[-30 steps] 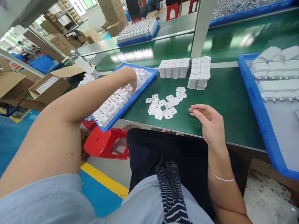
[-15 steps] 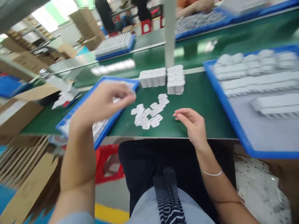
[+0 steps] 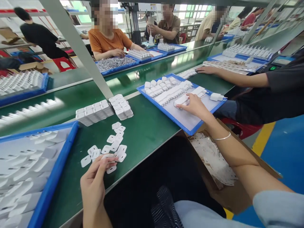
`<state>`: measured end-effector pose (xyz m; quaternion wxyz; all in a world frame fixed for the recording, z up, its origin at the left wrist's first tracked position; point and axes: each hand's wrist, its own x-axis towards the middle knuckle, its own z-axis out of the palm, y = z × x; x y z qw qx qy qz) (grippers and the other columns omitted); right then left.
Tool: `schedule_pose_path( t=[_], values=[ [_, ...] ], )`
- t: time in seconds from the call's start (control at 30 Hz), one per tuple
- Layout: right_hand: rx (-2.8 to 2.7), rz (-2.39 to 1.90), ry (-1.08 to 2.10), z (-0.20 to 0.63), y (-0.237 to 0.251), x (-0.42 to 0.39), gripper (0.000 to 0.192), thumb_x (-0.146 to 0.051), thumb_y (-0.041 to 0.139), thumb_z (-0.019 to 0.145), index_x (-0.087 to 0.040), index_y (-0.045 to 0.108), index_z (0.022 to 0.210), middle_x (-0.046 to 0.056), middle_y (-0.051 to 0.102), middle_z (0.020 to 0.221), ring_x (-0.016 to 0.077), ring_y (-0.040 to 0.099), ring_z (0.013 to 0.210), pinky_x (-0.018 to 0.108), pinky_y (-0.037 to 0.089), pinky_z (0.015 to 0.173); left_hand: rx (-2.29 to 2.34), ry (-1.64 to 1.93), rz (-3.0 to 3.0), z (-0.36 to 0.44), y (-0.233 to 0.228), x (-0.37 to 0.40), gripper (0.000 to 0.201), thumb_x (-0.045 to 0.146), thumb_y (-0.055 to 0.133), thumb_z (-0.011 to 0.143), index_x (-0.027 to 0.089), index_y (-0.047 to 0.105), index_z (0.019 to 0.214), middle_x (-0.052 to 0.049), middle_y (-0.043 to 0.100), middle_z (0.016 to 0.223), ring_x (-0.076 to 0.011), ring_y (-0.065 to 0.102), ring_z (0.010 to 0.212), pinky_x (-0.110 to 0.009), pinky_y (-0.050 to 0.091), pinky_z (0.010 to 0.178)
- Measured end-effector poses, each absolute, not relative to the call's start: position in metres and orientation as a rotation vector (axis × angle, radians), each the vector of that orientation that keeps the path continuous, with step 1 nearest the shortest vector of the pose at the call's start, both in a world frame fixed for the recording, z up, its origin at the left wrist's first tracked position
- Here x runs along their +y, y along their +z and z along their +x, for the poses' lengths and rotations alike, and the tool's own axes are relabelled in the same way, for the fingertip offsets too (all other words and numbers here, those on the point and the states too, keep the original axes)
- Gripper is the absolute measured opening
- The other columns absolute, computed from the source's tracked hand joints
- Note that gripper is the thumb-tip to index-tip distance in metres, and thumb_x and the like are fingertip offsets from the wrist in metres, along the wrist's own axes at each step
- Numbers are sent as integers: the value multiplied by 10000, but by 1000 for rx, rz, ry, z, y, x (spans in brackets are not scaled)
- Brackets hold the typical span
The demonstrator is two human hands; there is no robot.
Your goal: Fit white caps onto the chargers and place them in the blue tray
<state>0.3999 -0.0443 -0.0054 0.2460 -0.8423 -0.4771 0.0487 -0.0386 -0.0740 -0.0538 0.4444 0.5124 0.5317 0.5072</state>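
My left hand [image 3: 96, 182] is closed at the near end of a loose scatter of flat white covers [image 3: 115, 144], each with a small slot. Between its thumb and fingers is one white cover [image 3: 108, 156], partly hidden. My right hand [image 3: 197, 109] reaches over the blue tray [image 3: 177, 122] on the right, its fingers closed round a white plug housing [image 3: 181, 100] in that tray. Rows of similar white housings [image 3: 163, 95], several with metal pins, lie beyond it.
Stacked white covers [image 3: 96, 112] stand behind the loose ones, near a slanted post [image 3: 78, 47]. Another blue tray [image 3: 60, 167] with white housings is at left. A co-worker's arm [image 3: 234, 77] rests beyond the right tray. An open carton [image 3: 228, 186] sits below the bench edge.
The view has swung right. My left hand has come from over the left tray to the loose covers and pinches one. My right hand has moved to the right tray and grips a housing.
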Motion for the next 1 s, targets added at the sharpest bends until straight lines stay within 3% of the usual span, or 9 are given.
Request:
schedule_pose_path(
  t=[0.13, 0.47, 0.6, 0.7, 0.83, 0.9, 1.0],
  values=[
    [-1272, -2450, 94, 395, -18, -26, 779, -499, 751, 796, 8, 516, 1339, 322, 520, 1396, 471, 449, 1365, 538, 394, 1112, 1290, 1307, 1277, -38, -56, -78, 261, 428, 808, 805, 169, 816, 772, -75, 770, 943, -204, 728, 880, -240, 638, 708],
    [-1194, -2502, 163, 387, -19, -28, 750, -448, 730, 753, -22, 498, 1324, 328, 540, 1391, 470, 522, 1309, 540, 467, 1040, 1226, 1660, 1420, -21, -54, -85, 142, 308, 759, 866, 183, 806, 819, -39, 754, 915, -177, 742, 816, -298, 654, 759],
    [-1200, -2444, 165, 379, -11, -42, 714, -430, 719, 765, -17, 509, 1307, 293, 639, 1261, 437, 619, 1176, 514, 503, 983, 1186, 1664, 1458, 5, -49, -100, 123, 274, 710, 912, 193, 802, 896, -44, 740, 960, -176, 725, 912, -308, 636, 841],
    [-1255, -2299, 118, 347, -3, -71, 742, -446, 752, 742, -93, 487, 1339, 224, 637, 1287, 369, 622, 1162, 465, 505, 997, 1093, 1505, 1362, 33, -50, -115, 153, 293, 681, 939, 208, 800, 985, -61, 717, 1047, -186, 715, 1005, -319, 622, 925],
    [-1388, -1723, 297, 268, -5, -120, 671, -444, 796, 732, -218, 495, 1288, 134, 643, 1248, 293, 649, 1022, 457, 552, 911, 962, 1381, 1126, 66, -51, -125, 253, 364, 735, 897, 212, 783, 1093, -82, 665, 1207, -216, 701, 1140, -313, 589, 1023],
    [-1448, -1549, 367, 230, -12, -138, 623, -396, 791, 760, -239, 488, 1282, 124, 628, 1256, 292, 644, 1059, 462, 553, 923, 885, 1343, 1019, 73, -47, -125, 358, 375, 800, 834, 216, 764, 1152, -85, 624, 1293, -235, 680, 1201, -303, 565, 1054],
    [-1462, -1455, 359, 188, -28, -153, 674, -352, 809, 759, -253, 456, 1324, 144, 589, 1286, 322, 619, 1107, 516, 544, 947, 852, 1277, 954, 74, -36, -127, 508, 344, 900, 706, 209, 747, 1171, -91, 652, 1257, -256, 693, 1143, -292, 595, 955]
  ],
)
